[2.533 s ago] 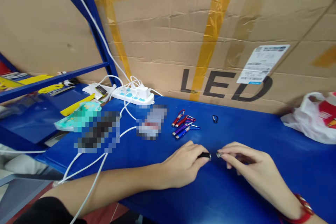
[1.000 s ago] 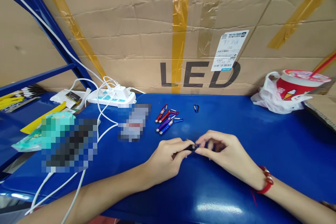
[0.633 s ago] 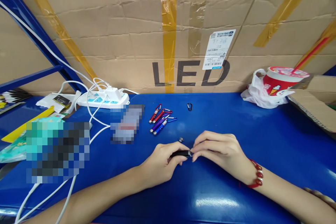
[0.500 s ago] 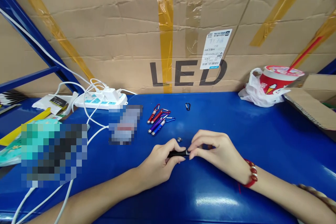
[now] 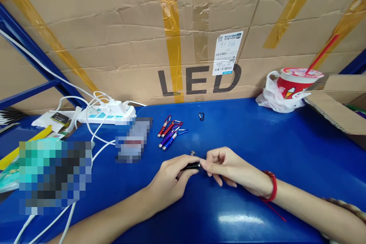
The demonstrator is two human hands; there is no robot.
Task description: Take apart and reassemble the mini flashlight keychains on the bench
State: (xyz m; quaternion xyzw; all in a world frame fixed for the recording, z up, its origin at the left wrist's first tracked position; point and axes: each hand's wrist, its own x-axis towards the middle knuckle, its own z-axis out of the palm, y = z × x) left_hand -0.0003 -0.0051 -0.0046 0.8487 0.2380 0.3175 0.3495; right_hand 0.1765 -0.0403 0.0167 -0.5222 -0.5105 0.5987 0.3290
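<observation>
My left hand (image 5: pixel 173 177) is closed around a black keychain flashlight (image 5: pixel 192 166), a slim tube lying roughly level just above the tabletop. At its right end, the thumb and forefinger of my right hand (image 5: pixel 228 166) are pinched, covering the tip; the other fingers are curled loosely. Just beyond my hands a small silvery piece (image 5: pixel 193 153) rests on the table, too small to identify. Farther back lie two red keychain flashlights (image 5: pixel 164 126), a purple one (image 5: pixel 167 138) and a blue one (image 5: pixel 170 141), all with clips. A loose black carabiner (image 5: pixel 201 116) lies behind them to the right.
The blue table (image 5: pixel 243 129) ends at a large cardboard box (image 5: pixel 128 45). On the left are a white power strip (image 5: pixel 126 113), trailing cables, a blurred grey item (image 5: pixel 134 141) and a teal package (image 5: pixel 42 160). A red cup (image 5: pixel 297 84) and an open carton (image 5: pixel 337 106) stand right.
My right hand has turned, its wrist rolling, with thumb and forefinger still at the flashlight's end. My left fingers now cover more of the tube. The whole view has shifted slightly.
</observation>
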